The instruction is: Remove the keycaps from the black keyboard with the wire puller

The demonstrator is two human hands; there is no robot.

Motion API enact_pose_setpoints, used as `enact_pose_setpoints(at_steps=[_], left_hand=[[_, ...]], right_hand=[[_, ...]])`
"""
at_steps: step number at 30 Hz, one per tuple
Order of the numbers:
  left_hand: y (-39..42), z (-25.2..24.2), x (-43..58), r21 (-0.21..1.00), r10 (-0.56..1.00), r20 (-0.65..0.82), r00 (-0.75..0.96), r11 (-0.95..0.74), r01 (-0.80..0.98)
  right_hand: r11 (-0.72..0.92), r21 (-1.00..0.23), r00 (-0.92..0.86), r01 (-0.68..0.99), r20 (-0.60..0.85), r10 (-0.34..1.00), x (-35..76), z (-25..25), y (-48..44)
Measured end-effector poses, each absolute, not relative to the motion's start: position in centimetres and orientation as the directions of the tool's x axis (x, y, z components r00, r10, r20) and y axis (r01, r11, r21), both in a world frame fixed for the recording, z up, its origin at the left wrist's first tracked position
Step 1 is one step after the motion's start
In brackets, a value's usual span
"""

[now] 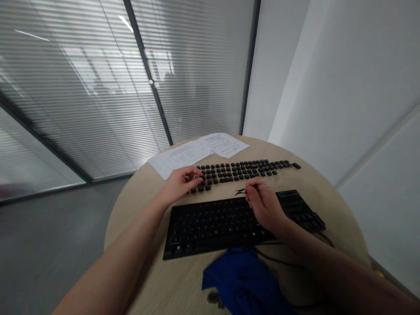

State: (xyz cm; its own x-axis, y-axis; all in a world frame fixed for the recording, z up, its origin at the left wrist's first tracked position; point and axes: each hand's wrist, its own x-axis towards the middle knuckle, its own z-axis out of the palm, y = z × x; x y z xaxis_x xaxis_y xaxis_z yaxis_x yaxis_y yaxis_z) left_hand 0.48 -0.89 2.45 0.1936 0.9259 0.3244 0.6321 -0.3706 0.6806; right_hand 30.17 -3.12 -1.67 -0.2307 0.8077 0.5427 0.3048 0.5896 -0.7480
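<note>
Your right hand [263, 202] grips a thin tool [241, 191] over the keyboard [210, 225]; your left hand [179, 184] curls at the keycaps [236, 178], and whether it grips one I can't tell.

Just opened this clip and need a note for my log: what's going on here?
At a round table, a person's right hand is over a black keyboard, with a thin dark tool in its grip. The left hand is at the left end of rows of loose black keycaps; whether it holds one is unclear. The keycaps lie beyond the keyboard, with papers farther back and a blue cloth on the near side.
</note>
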Motion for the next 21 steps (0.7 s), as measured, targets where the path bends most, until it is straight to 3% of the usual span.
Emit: enact_pose_setpoints(at_steps=[3, 11, 21], left_hand=[[-0.3, 2.5, 0.8, 0.591, 0.923, 0.343, 0.175, -0.357, 0.724], [2.0, 2.2, 4.6, 0.17, 0.861, 0.212, 0.462, -0.498, 0.851], [2.5, 0.3, 4.6, 0.036, 0.8, 0.204, 0.565, -0.583, 0.812]], right_hand=[[0.578, -0.757, -0.201, 0.306, 0.542, 0.816, 30.5, -1.9, -2.3], [0.6, -0.741, -0.193, 0.301, 0.569, 0.8, 30.4, -1.7, -2.0], [0.598, -0.757, -0.244, 0.264, 0.547, 0.801, 30.2, -2.1, -2.2]])
